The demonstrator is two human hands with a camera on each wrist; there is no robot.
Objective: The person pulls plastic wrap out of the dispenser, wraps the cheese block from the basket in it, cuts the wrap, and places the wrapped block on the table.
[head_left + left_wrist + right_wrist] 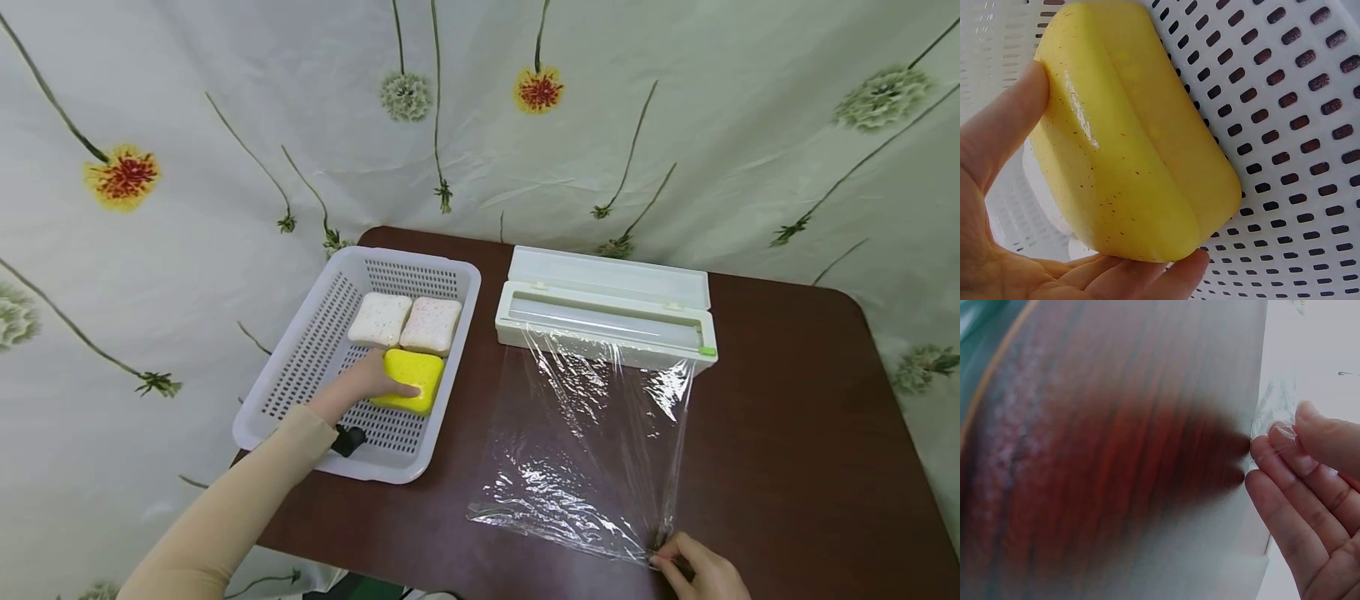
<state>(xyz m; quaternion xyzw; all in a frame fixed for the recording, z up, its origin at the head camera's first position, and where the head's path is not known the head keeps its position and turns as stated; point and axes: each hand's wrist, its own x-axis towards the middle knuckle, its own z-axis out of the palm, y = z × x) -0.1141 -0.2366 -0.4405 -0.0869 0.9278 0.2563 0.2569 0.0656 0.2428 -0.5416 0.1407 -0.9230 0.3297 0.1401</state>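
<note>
My left hand reaches into a white plastic basket and grips a yellow speckled block, rounded at its corners like a sponge or soap bar. In the left wrist view the thumb lies on one side of the yellow block and the fingers curl under the other. Down at the front of the table, my right hand pinches the near right corner of a sheet of plastic wrap. The right wrist view shows the wrap between thumb and fingers.
Two pale speckled blocks lie side by side in the basket beyond the yellow one. A white wrap dispenser with its lid raised stands at the back of the dark brown table; the sheet runs from it toward me. Behind hangs a flowered curtain.
</note>
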